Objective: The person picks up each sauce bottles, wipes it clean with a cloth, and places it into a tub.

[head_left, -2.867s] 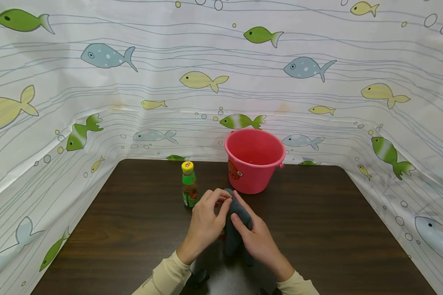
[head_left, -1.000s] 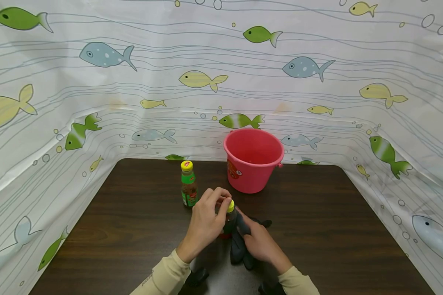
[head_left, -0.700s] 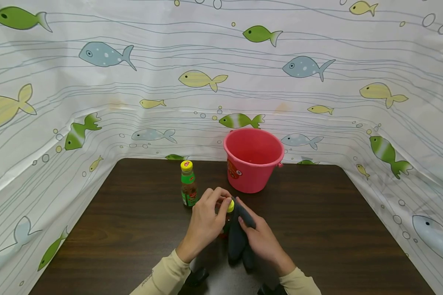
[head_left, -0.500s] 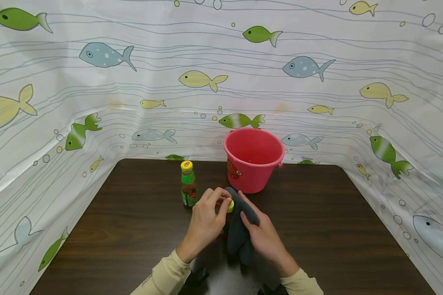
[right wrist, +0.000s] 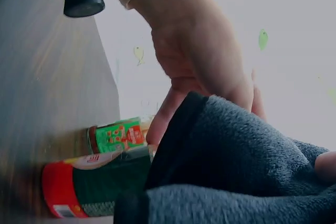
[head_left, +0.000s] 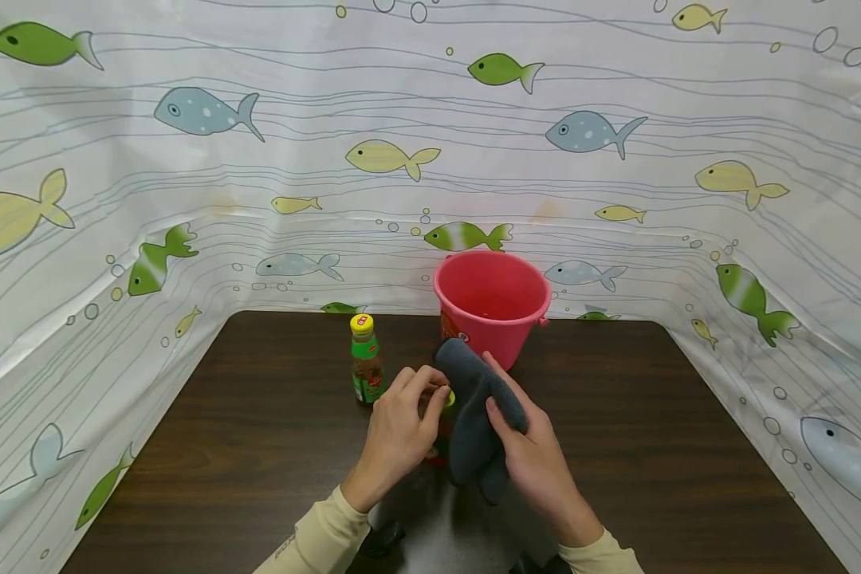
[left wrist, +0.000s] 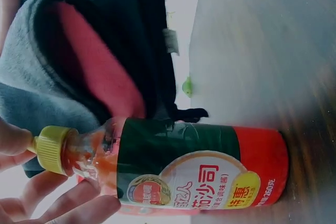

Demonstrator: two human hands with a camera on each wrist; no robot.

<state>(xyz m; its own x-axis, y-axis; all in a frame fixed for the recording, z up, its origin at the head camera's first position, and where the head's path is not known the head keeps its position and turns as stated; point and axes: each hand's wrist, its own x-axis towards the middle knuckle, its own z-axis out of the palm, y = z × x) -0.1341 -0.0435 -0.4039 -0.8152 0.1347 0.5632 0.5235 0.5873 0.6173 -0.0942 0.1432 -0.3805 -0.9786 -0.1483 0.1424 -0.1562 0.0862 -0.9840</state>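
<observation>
My left hand (head_left: 400, 422) pinches the yellow cap (left wrist: 52, 150) of a ketchup bottle (left wrist: 210, 166), which stands upright on the table with a red base and a dark green label. A folded dark grey towel (head_left: 477, 418) hangs from my right hand (head_left: 541, 458), gripped between thumb and fingers. The towel is beside the bottle and hides part of it in the head view. In the right wrist view, the towel (right wrist: 247, 150) droops in a fold close to the bottle (right wrist: 105, 187), with the left hand (right wrist: 205, 51) behind.
Left of the hands stands a sauce bottle (head_left: 367, 375) with a yellow lid and green label. A pink bucket (head_left: 505, 331) is behind the towel, near the back edge of the dark wooden table (head_left: 638, 446). A fish-patterned curtain (head_left: 387, 80) surrounds the table.
My right hand has lifted the towel up and to the right, away from the ketchup bottle, and the towel now overlaps the bucket. The left hand stays at the cap.
</observation>
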